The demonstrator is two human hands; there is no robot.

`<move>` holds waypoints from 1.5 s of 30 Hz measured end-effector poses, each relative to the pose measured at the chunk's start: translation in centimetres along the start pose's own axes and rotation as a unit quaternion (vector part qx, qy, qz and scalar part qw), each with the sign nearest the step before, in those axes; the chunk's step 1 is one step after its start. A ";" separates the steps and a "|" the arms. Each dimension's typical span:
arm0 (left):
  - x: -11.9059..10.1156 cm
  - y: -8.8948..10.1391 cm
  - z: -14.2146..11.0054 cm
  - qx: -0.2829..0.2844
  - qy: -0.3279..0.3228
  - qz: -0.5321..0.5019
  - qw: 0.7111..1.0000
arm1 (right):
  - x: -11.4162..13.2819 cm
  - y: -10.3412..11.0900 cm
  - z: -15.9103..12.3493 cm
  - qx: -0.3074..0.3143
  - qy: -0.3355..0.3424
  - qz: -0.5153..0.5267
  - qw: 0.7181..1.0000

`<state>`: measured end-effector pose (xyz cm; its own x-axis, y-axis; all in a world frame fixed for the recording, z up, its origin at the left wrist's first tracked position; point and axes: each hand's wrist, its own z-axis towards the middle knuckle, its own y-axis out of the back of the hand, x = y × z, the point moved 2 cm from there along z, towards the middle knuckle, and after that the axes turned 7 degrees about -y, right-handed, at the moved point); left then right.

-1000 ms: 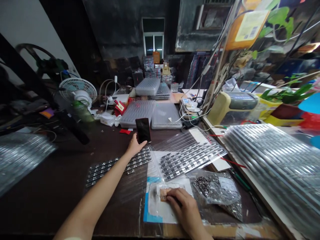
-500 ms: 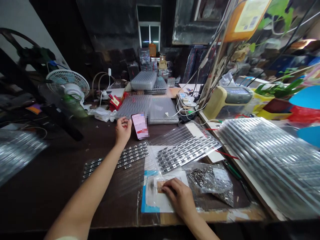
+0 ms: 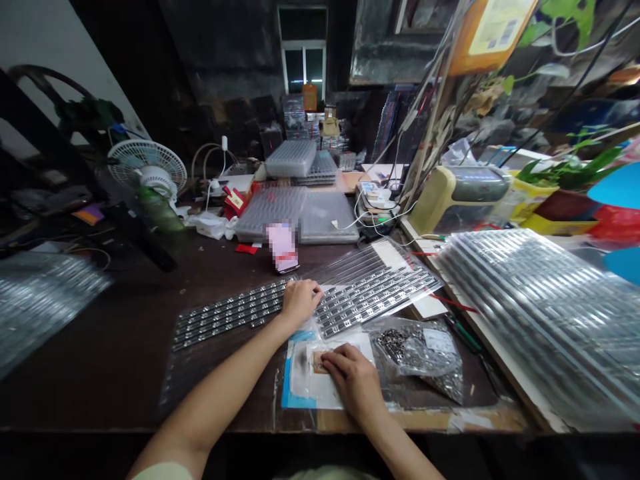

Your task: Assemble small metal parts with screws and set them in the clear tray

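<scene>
My left hand [image 3: 300, 300] is closed at the left end of the right-hand clear ribbed tray [image 3: 373, 301], which holds rows of small dark-and-silver metal parts. Whatever its fingertips pinch is too small to make out. Under my left wrist lies the end of another such tray [image 3: 225, 313], also filled with rows. My right hand [image 3: 354, 383] is closed, its fingertips together on a small brown square [image 3: 319, 362] lying on a white-and-blue sheet [image 3: 300, 393]. Anything between those fingertips is hidden.
A clear bag of small metal pieces [image 3: 417, 350] lies right of my right hand. Behind the trays stands a propped phone [image 3: 283, 248], with stacked clear trays [image 3: 327, 217] beyond. More ribbed trays [image 3: 540, 307] are piled at right. A fan [image 3: 147, 167] stands at left.
My left hand has moved from beside the phone, right and nearer, to the right-hand tray's end. A small red piece now shows where it was. My right hand stays at the brown square.
</scene>
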<state>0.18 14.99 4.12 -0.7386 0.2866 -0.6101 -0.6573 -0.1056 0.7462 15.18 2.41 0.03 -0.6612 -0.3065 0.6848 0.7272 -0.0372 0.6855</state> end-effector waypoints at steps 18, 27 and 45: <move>1.2 2.0 -14.5 0.024 0.182 -0.305 0.935 | -4.0 3.1 -2.2 -0.079 0.008 -0.183 0.980; 1.8 1.9 -14.0 -0.079 -0.053 0.019 0.995 | -3.8 3.2 -2.5 -0.125 0.022 -0.172 0.977; 2.9 3.9 -14.0 -0.028 -0.089 -0.018 0.995 | -3.0 4.8 -1.7 -0.046 -0.047 0.088 0.994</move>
<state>-6.68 2.05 1.52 -0.6795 0.4552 -0.5753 -0.6939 -0.1443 0.7054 20.98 1.54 0.89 -0.5341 -0.2256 0.8148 0.8437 -0.0795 0.5310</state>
